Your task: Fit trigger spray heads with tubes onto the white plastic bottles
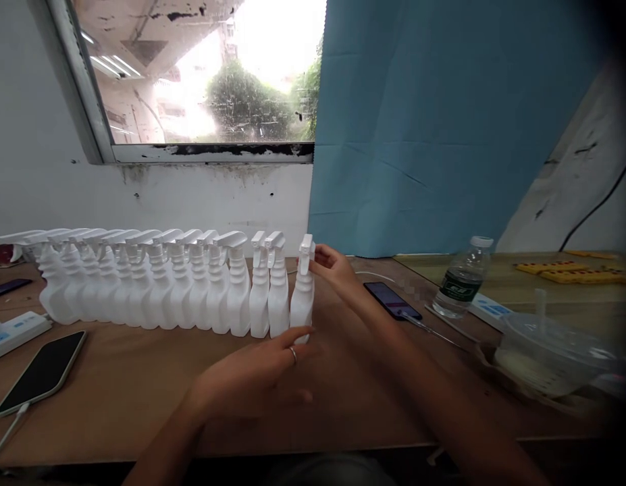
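A long row of white spray bottles [161,290] stands upright on the brown table, with trigger heads on top. At the row's right end, one spray bottle [302,297] stands a little apart from its neighbour [278,290]. My right hand [333,266] is closed round the head of that end bottle from its right side. My left hand [256,368] is low in front of the same bottle, its fingers stretched out and the index finger by the base; a ring is on one finger. Whether the left fingertips touch the bottle I cannot tell.
Left of the row lie a phone [42,371] on a cable and a white power strip [19,334]. To the right are another phone [392,300], a water bottle [462,280], a lidded plastic cup [540,358] and yellow strips [570,272]. A wall stands behind the table.
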`<action>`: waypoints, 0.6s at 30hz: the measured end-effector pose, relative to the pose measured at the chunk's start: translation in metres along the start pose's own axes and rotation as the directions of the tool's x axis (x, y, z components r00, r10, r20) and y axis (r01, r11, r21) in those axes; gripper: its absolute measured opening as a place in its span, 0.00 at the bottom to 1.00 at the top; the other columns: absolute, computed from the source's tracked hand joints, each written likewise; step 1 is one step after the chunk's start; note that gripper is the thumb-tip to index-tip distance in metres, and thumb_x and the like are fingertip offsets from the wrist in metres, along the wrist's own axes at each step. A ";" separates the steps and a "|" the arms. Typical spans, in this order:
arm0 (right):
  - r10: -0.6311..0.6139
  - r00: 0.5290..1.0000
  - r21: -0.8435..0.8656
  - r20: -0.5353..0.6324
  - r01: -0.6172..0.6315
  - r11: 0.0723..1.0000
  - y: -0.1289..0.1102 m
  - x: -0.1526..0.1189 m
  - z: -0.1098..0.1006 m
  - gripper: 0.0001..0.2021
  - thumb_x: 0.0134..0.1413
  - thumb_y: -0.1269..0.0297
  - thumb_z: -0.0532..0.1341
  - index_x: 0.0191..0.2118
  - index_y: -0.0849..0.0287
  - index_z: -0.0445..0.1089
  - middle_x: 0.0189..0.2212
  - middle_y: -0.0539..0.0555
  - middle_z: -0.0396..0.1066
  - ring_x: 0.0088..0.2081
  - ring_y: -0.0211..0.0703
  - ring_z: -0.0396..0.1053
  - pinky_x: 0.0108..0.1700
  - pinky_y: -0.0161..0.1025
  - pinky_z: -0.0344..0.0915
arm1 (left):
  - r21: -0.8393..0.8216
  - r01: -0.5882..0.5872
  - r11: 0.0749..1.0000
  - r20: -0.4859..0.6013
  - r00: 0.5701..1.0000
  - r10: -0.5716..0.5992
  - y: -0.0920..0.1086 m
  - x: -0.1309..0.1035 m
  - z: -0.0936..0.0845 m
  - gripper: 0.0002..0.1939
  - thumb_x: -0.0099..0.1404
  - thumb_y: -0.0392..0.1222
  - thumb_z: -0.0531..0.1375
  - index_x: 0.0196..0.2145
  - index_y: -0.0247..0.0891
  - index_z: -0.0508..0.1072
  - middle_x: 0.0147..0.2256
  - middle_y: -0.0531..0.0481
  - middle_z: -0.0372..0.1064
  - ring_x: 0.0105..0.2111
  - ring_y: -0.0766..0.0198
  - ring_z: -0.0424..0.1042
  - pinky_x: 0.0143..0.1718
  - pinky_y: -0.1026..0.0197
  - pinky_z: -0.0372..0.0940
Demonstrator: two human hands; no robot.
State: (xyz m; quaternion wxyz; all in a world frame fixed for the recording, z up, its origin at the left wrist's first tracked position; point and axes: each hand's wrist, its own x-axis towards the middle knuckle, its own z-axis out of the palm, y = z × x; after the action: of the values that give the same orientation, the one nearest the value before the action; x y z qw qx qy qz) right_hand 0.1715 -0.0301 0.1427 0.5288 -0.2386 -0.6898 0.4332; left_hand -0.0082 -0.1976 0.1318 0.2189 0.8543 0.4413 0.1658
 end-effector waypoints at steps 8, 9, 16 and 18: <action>-0.074 0.947 0.265 -0.313 0.162 0.950 -0.049 -0.081 0.003 0.11 0.55 0.52 0.63 0.42 0.49 0.71 0.36 0.52 0.71 0.42 0.48 0.72 0.49 0.48 0.69 | -0.370 -0.057 0.927 -0.349 0.934 -0.082 0.005 0.033 0.040 0.36 0.47 0.53 0.73 0.48 0.44 0.61 0.61 0.43 0.54 0.56 0.47 0.62 0.54 0.47 0.64; -0.074 0.944 0.275 -0.322 0.168 0.947 -0.054 -0.089 0.005 0.10 0.56 0.52 0.62 0.41 0.48 0.71 0.35 0.52 0.70 0.41 0.48 0.71 0.49 0.48 0.69 | -0.420 -0.028 0.907 -0.302 0.947 -0.111 0.007 0.036 0.044 0.39 0.45 0.54 0.74 0.49 0.43 0.60 0.58 0.42 0.57 0.54 0.46 0.64 0.51 0.47 0.65; -0.034 0.925 0.212 -0.378 0.122 0.970 -0.052 -0.099 0.014 0.08 0.56 0.54 0.63 0.33 0.51 0.70 0.32 0.52 0.69 0.33 0.45 0.70 0.33 0.41 0.70 | -0.533 -0.019 0.846 -0.281 0.947 -0.156 0.012 0.043 0.069 0.51 0.40 0.51 0.76 0.56 0.45 0.54 0.58 0.41 0.57 0.57 0.43 0.61 0.54 0.43 0.63; -0.025 0.912 0.198 -0.409 0.115 0.973 -0.050 -0.098 0.014 0.07 0.57 0.54 0.63 0.33 0.49 0.72 0.33 0.51 0.72 0.32 0.45 0.71 0.32 0.41 0.70 | -0.521 -0.027 0.853 -0.320 0.933 -0.166 0.012 0.043 0.072 0.50 0.41 0.49 0.76 0.56 0.46 0.54 0.57 0.43 0.58 0.56 0.44 0.62 0.55 0.44 0.62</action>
State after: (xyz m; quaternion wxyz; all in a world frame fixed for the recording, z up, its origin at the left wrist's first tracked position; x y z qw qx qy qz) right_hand 0.1970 -0.1379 0.1327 0.6978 -0.2384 -0.5223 0.4283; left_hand 0.0580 -0.1846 0.0809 0.3630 0.7032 0.4436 0.4206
